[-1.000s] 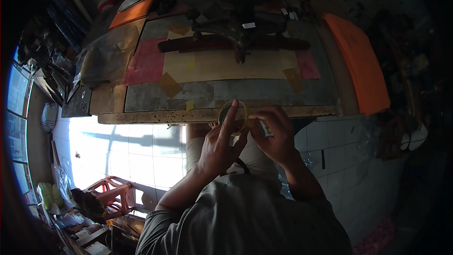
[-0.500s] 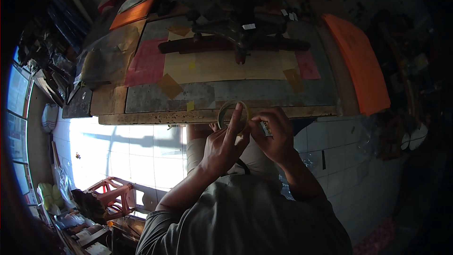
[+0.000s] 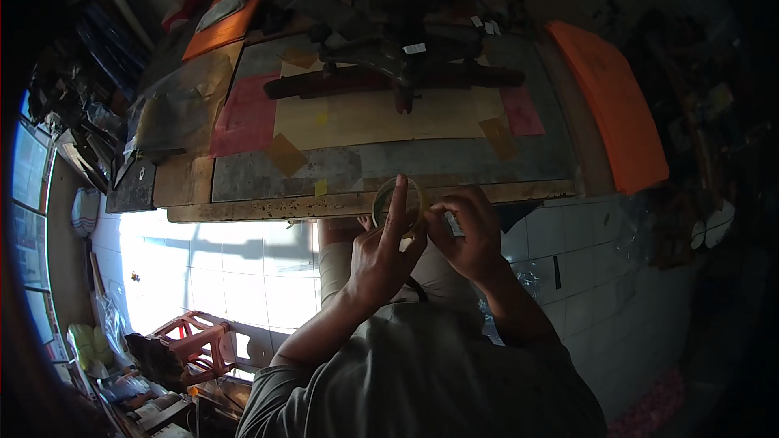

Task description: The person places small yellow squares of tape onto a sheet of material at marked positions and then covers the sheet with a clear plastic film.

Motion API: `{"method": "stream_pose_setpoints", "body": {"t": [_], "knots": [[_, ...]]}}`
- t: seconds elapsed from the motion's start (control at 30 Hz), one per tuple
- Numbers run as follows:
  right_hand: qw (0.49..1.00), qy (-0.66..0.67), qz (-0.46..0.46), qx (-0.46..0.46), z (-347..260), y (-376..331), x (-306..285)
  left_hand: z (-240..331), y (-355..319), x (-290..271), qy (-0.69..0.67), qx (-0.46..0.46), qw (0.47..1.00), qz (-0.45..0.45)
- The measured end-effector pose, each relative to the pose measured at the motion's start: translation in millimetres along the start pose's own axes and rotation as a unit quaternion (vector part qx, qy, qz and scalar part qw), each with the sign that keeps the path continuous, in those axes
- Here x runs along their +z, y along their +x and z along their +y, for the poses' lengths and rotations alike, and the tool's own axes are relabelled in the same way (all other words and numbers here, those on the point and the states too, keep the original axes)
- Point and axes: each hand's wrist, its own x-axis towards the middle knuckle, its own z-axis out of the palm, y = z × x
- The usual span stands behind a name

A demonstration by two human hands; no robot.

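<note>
A roll of tape (image 3: 377,205), yellowish and ring-shaped, is held in front of the table's near edge. My left hand (image 3: 380,255) grips it, with the index finger stretched across the ring. At the roll's right side my right hand (image 3: 471,235) is closed in a pinch, thumb and index finger at the tape's edge; whether a tape end is between them is too small to see. Beyond, on the grey table top (image 3: 389,164), lies a long cream sheet (image 3: 365,123) with pink ends, held by brown tape pieces (image 3: 286,156).
A dark metal clamp frame with a long bar (image 3: 454,77) stands over the sheet. Stacked orange sheets (image 3: 613,113) lie at the right, more orange material (image 3: 223,32) at the far left. A pink plastic stool (image 3: 199,345) stands on the tiled floor at lower left.
The view has shifted slightly, so the table sits a little lower and further left. Both hands stay at the tape roll in nearly the same pose.
</note>
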Motion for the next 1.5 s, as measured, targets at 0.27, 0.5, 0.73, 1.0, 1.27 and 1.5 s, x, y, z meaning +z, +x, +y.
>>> {"method": "stream_pose_setpoints", "body": {"t": [0.27, 0.5, 0.73, 1.0, 1.27, 1.5], "knots": [[0.999, 0.019, 0.001, 0.026, 2.4, 0.6, -2.3, 0.6, 3.8, 3.2, 0.030, 0.047, 0.998, 0.024], [0.980, 0.059, 0.090, 0.170, 18.0, -3.6, 2.6, 1.6, 5.5, 3.9, 0.091, 0.151, 0.984, -0.004], [0.869, 0.286, 0.188, 0.357, 100.1, -5.2, -46.0, -42.1, 7.1, -19.1, 0.106, 0.126, 0.982, 0.091], [0.812, 0.421, 0.157, 0.373, 95.0, -17.7, -52.5, -168.1, 33.0, -101.7, 0.355, -0.066, 0.924, 0.124], [0.797, 0.473, 0.101, 0.362, 85.7, -5.1, -60.7, -155.3, 40.9, -78.6, 0.339, -0.079, 0.931, 0.112], [0.784, 0.522, 0.028, 0.336, 62.1, -8.0, -45.0, -7.5, 61.6, 19.0, -0.133, -0.059, 0.987, -0.070]]}}
